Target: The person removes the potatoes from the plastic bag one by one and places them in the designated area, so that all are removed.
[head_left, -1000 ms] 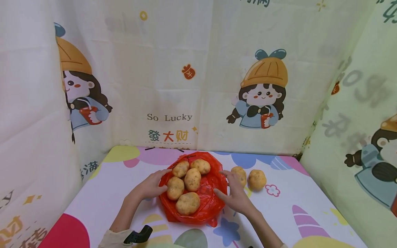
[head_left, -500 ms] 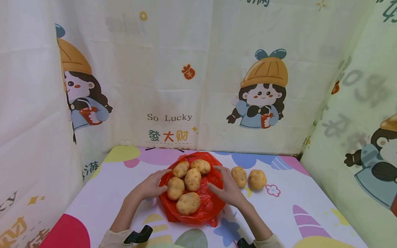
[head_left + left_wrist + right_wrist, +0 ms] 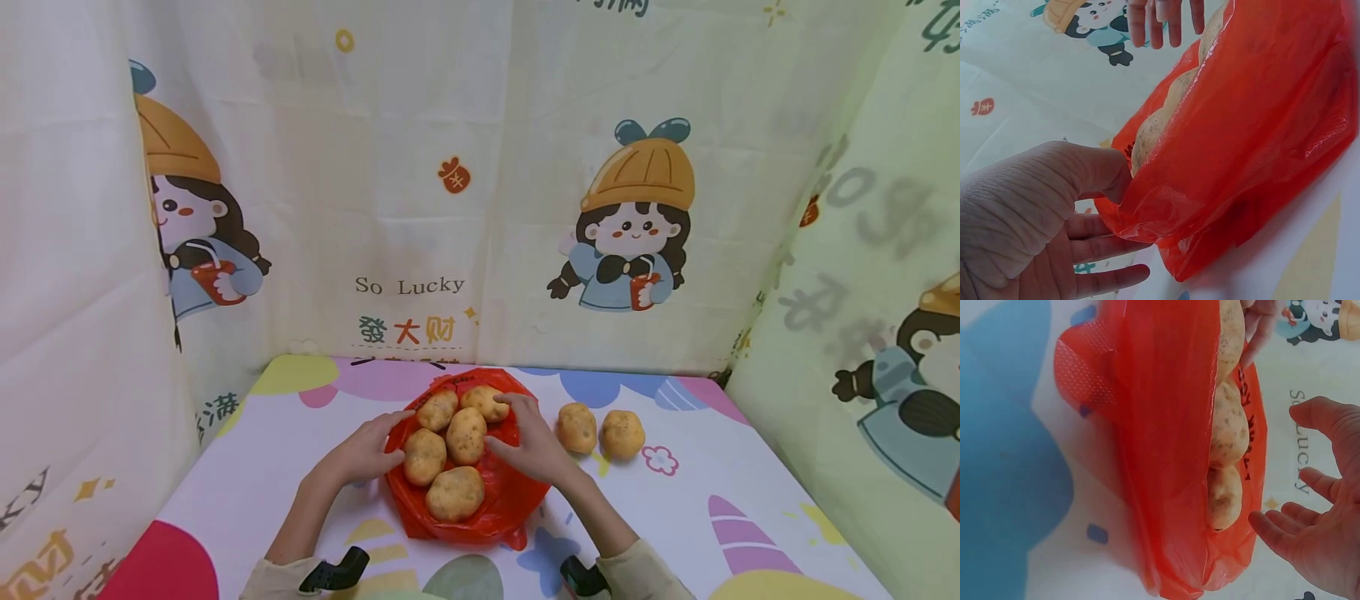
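A red plastic bag (image 3: 502,487) lies spread wide on the table, its mouth facing up. Several potatoes (image 3: 455,492) are gathered mostly on its left side. At the left rim my left hand (image 3: 365,450) holds the bag, with the thumb (image 3: 1105,172) over the edge and fingers along the outside. My right hand (image 3: 531,443) hovers over the bag's right part, fingers spread and holding nothing. Its fingertips come close to the back-right potato (image 3: 483,402). In the right wrist view, that palm faces the potatoes (image 3: 1229,428) with the fingers apart.
Two loose potatoes, one nearer (image 3: 577,428) and one farther right (image 3: 622,434), sit on the patterned table (image 3: 675,508) to the right of the bag. A printed cloth (image 3: 405,208) hangs behind and along both sides.
My right hand has moved left, from the bag's right rim to above its inside, close to the potatoes. My left hand stays at the left rim.
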`<state>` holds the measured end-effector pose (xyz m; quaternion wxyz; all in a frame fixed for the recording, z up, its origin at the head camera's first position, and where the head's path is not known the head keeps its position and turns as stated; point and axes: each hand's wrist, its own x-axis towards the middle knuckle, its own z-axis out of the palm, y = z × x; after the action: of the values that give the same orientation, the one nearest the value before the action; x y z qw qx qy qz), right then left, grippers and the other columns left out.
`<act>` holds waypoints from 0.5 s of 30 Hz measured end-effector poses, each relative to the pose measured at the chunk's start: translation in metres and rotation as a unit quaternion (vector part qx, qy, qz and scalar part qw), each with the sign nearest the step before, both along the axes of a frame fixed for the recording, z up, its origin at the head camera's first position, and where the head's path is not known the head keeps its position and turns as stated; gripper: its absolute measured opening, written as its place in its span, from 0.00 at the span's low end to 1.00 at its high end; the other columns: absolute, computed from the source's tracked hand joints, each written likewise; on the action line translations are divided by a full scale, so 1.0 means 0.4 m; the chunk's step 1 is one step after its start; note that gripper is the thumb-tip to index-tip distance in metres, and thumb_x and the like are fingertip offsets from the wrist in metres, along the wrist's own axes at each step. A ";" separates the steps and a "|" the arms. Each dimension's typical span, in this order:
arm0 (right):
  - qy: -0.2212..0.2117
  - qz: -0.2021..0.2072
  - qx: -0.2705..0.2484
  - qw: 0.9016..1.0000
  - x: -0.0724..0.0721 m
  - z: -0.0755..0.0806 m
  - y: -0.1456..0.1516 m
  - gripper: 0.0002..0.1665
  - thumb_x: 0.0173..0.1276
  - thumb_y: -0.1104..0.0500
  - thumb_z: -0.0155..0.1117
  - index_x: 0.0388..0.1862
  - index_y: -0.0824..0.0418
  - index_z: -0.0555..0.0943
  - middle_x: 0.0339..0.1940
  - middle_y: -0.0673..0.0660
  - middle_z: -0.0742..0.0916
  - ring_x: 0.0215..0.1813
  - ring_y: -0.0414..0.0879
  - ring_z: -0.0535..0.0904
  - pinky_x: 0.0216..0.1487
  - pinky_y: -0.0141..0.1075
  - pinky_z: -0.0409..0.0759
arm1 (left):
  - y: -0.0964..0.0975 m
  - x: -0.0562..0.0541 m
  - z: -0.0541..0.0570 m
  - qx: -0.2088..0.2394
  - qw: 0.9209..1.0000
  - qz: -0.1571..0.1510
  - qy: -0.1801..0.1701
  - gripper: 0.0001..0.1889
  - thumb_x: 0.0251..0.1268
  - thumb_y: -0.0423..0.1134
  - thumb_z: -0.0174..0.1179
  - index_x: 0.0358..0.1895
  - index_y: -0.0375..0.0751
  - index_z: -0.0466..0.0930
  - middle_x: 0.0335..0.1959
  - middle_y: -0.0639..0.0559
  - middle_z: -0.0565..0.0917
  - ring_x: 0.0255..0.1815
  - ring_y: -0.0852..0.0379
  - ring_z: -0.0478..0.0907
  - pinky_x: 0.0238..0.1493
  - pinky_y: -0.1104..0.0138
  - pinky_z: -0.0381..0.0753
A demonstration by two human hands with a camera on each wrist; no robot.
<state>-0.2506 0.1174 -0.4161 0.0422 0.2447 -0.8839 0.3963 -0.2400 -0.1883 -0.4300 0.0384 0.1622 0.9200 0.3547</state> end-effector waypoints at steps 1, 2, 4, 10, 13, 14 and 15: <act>0.000 0.003 0.002 1.000 -0.002 0.001 -0.003 0.38 0.67 0.54 0.72 0.72 0.61 0.67 0.68 0.66 0.72 0.67 0.62 0.73 0.64 0.61 0.78 | -0.001 0.000 -0.001 0.000 1.000 0.000 0.001 0.33 0.63 0.32 0.62 0.73 0.35 0.68 0.70 0.36 0.74 0.72 0.35 0.69 0.70 0.39 0.69; -0.001 0.008 0.003 1.000 -0.005 0.002 -0.005 0.38 0.67 0.55 0.72 0.72 0.61 0.67 0.67 0.66 0.72 0.66 0.62 0.73 0.64 0.60 0.78 | -0.001 0.000 -0.001 0.000 1.000 -0.001 0.003 0.33 0.63 0.32 0.62 0.73 0.35 0.69 0.69 0.36 0.74 0.71 0.35 0.69 0.70 0.39 0.69; 0.001 0.011 0.011 1.000 -0.010 0.001 -0.009 0.38 0.67 0.55 0.72 0.72 0.61 0.68 0.67 0.66 0.72 0.66 0.62 0.73 0.63 0.59 0.79 | 0.000 0.000 -0.002 0.002 1.000 -0.002 0.004 0.33 0.63 0.31 0.62 0.73 0.35 0.69 0.69 0.36 0.74 0.72 0.35 0.69 0.70 0.39 0.69; -0.004 0.035 0.031 0.999 -0.021 0.000 -0.021 0.38 0.66 0.55 0.73 0.71 0.63 0.69 0.68 0.62 0.72 0.66 0.61 0.74 0.63 0.57 0.79 | 0.001 -0.001 -0.004 0.001 1.000 0.000 0.000 0.33 0.64 0.32 0.62 0.74 0.36 0.68 0.70 0.37 0.74 0.72 0.36 0.69 0.70 0.40 0.69; -0.015 0.048 0.049 0.998 -0.024 0.003 -0.029 0.40 0.66 0.54 0.73 0.72 0.62 0.68 0.70 0.62 0.71 0.66 0.60 0.74 0.64 0.56 0.80 | 0.000 -0.002 -0.003 -0.002 1.000 -0.001 0.001 0.33 0.64 0.32 0.62 0.74 0.36 0.68 0.70 0.37 0.74 0.72 0.36 0.69 0.70 0.40 0.69; -0.015 0.051 0.057 0.997 -0.025 0.003 -0.031 0.40 0.66 0.54 0.73 0.73 0.62 0.67 0.71 0.62 0.71 0.66 0.60 0.74 0.64 0.56 0.80 | -0.001 -0.002 -0.003 -0.003 1.000 -0.003 0.002 0.33 0.64 0.32 0.62 0.74 0.36 0.68 0.70 0.36 0.74 0.72 0.36 0.69 0.70 0.40 0.69; -0.016 0.055 0.064 0.996 -0.026 0.004 -0.034 0.40 0.66 0.53 0.73 0.73 0.62 0.67 0.71 0.62 0.70 0.67 0.59 0.74 0.64 0.55 0.80 | -0.001 -0.003 -0.003 -0.004 1.000 -0.002 0.002 0.33 0.64 0.32 0.62 0.74 0.36 0.68 0.70 0.36 0.74 0.72 0.36 0.69 0.70 0.40 0.70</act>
<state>-0.2612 0.1038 -0.4146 -0.0091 0.2887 -0.8934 0.3441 -0.2410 -0.1887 -0.4314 0.0385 0.1649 0.9210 0.3507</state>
